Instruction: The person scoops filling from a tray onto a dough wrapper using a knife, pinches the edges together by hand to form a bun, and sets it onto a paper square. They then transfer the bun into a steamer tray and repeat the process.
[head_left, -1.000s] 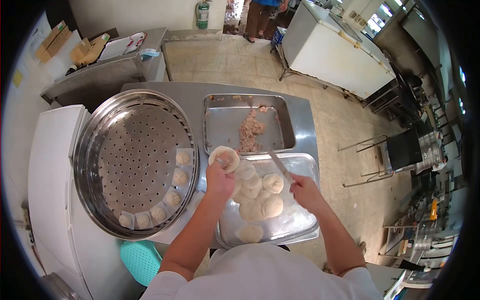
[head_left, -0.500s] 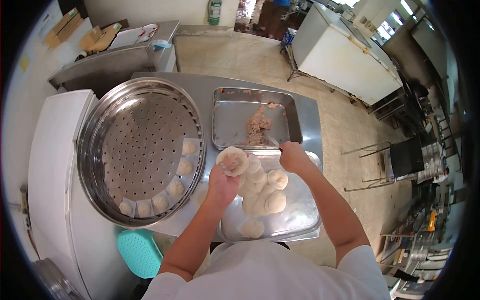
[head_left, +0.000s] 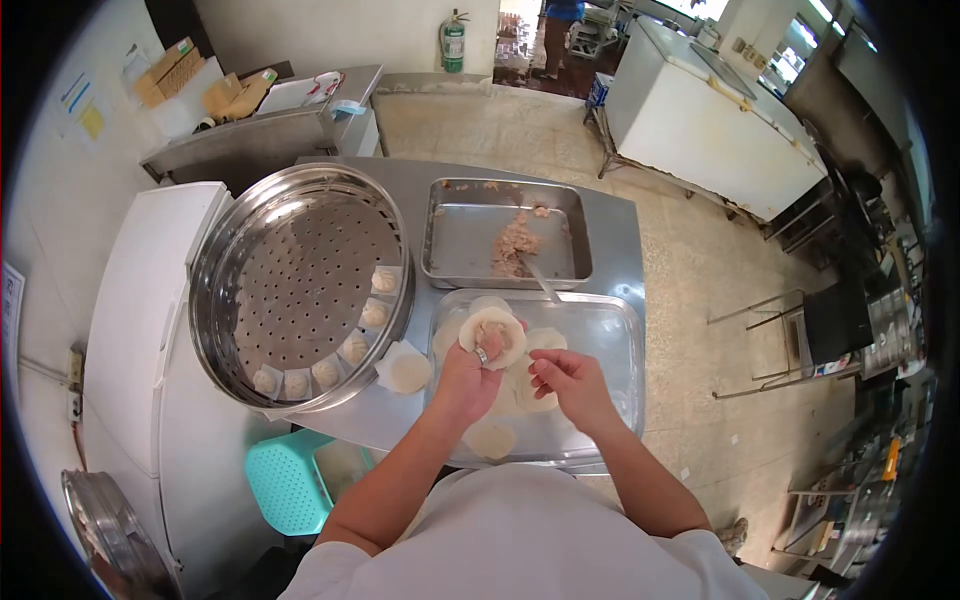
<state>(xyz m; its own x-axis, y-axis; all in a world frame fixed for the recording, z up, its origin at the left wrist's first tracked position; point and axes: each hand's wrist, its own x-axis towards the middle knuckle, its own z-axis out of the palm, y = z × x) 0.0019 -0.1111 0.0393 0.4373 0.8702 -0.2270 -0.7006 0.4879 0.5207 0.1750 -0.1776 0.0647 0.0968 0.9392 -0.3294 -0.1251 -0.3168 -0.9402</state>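
Observation:
My left hand [head_left: 470,384] holds up a round dough wrapper [head_left: 512,338] with meat filling on it, above the flat metal tray [head_left: 618,400]. Just right of it is my right hand [head_left: 572,385], fingers curled with thumb and fingertips close together; whether they pinch anything is too small to tell. More dough rounds [head_left: 492,440] lie on the tray. Behind it, a deep pan [head_left: 460,255] holds minced meat [head_left: 514,245], and a utensil [head_left: 543,280] leans there with its handle over the pan's near edge. One dough round on paper [head_left: 408,370] lies beside the steamer.
A large perforated steamer [head_left: 262,300] stands at left, with several filled buns on papers [head_left: 374,314] along its right and near edge. A turquoise basket [head_left: 288,482] is below it. A white chest freezer [head_left: 710,120] stands back right. Another person [head_left: 556,40] is at the far doorway.
My right hand has let go of the utensil, which now rests in the pan, and has come down and left toward the wrapper. My left hand and the wrapper have shifted slightly right.

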